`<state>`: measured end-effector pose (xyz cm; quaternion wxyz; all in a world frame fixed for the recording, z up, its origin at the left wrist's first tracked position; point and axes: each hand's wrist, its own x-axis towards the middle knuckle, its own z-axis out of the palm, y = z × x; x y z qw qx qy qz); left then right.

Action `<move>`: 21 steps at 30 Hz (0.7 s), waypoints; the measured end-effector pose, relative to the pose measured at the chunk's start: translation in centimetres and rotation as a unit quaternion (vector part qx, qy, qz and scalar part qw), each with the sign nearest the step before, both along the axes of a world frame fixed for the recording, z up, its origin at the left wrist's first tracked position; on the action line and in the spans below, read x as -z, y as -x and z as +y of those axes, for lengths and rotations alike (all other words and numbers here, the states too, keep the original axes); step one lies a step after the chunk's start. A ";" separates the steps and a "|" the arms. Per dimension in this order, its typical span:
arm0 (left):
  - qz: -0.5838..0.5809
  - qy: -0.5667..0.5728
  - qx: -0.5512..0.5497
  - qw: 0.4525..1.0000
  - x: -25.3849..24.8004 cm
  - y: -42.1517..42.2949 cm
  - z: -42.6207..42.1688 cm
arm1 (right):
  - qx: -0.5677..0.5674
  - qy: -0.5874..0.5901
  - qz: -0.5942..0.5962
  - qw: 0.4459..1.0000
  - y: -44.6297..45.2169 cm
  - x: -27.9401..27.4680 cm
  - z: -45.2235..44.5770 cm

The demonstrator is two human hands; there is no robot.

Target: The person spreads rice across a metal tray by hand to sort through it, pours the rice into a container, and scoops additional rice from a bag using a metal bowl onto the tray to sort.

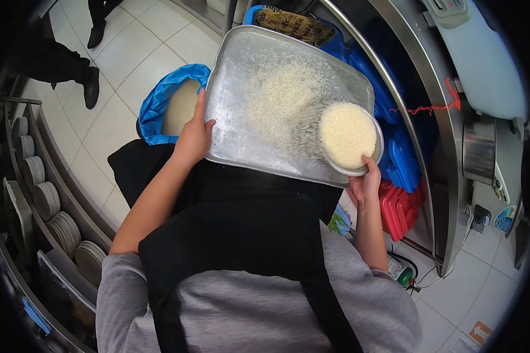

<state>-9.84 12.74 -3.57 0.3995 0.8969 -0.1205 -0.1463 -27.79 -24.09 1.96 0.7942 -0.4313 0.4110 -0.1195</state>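
Note:
My left hand [194, 135] grips the left edge of a wide metal tray [232, 100], thumb over the rim. Loose white rice [282, 91] is scattered across the tray's middle. Over the tray's right end, my right hand [367, 181] holds a round bowl [380, 144] by its near rim, the thumb against the rice. White rice [347, 135] fills the bowl to the top, and a blurred stream of grains falls from its left side onto the tray. Left of the tray stands a blue plastic-lined container [153, 106] with pale grain inside, partly hidden by my left hand.
Stacked plates [46, 200] line a shelf at the left. Another person's dark shoes [91, 87] are on the tiled floor. Blue lids [403, 159] and red lids [398, 209] sit under a metal counter [421, 88] at the right. A metal pot [479, 152] is beyond.

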 end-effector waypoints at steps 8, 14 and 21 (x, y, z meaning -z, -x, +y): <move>0.025 -0.013 0.004 1.000 -0.8 -0.1 -0.1 | -0.018 0.033 0.011 0.999 -2.7 -0.4 1.4; -0.019 -0.005 0.013 1.000 -0.1 0.0 0.1 | -0.056 0.008 -0.024 0.998 -6.7 -1.1 4.3; 0.018 -0.014 0.006 1.000 -0.5 0.0 0.1 | -0.105 0.000 -0.031 0.994 -9.9 -0.4 5.6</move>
